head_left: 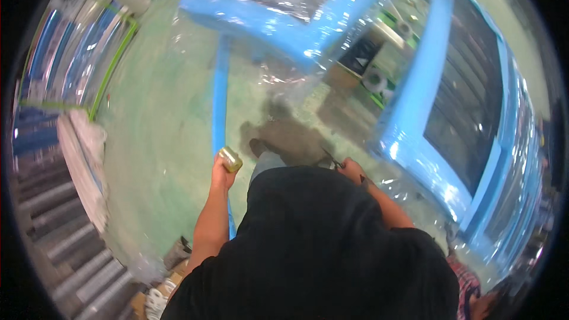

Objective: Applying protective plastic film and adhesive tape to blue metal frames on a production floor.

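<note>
Head view: left hand (222,173) has its fingers wrapped round a small yellowish roll of tape (230,159), held at waist height above the green floor (160,136). Likely light, stiff, slick-sided; best taken across the rim. Its axis seems to tilt up-left. Right hand (353,170) fingers pinch dark scissors (333,160), blades pointing up-left toward the blue film-wrapped frame (415,112).
</note>
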`<action>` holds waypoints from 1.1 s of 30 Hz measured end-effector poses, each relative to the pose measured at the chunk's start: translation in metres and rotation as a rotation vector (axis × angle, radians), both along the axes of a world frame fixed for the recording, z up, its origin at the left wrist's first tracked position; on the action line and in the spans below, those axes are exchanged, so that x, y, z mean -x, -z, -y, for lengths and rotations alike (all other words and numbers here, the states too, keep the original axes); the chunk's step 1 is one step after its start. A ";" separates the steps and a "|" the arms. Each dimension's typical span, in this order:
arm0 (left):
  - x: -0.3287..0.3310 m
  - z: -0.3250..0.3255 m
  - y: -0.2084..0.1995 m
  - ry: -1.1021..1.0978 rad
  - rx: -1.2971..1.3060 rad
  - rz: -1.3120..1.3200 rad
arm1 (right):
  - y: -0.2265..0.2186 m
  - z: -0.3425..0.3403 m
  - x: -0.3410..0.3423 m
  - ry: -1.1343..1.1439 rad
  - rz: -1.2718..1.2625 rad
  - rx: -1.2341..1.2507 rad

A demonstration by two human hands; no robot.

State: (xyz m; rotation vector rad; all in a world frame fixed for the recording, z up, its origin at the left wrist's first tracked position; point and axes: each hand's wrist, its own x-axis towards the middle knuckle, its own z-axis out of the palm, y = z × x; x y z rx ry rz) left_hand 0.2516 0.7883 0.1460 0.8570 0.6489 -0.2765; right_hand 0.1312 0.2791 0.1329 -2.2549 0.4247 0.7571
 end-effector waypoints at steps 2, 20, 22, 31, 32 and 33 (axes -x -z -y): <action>-0.020 0.009 -0.043 0.047 0.025 0.025 | 0.015 -0.005 -0.006 -0.081 0.023 0.039; 0.007 -0.287 0.047 0.083 0.090 -0.158 | -0.020 -0.285 -0.242 -0.409 0.071 0.190; 0.030 -0.306 0.048 0.023 0.161 -0.193 | -0.029 -0.303 -0.265 -0.369 0.093 0.147; 0.031 -0.290 -0.008 -0.027 -0.174 -0.385 | -0.057 -0.377 -0.327 -0.459 0.176 0.007; 0.021 -0.294 -0.011 -0.027 -0.168 -0.387 | -0.054 -0.382 -0.339 -0.498 0.214 -0.016; 0.013 -0.299 -0.014 -0.042 -0.190 -0.374 | -0.053 -0.393 -0.350 -0.541 0.253 -0.049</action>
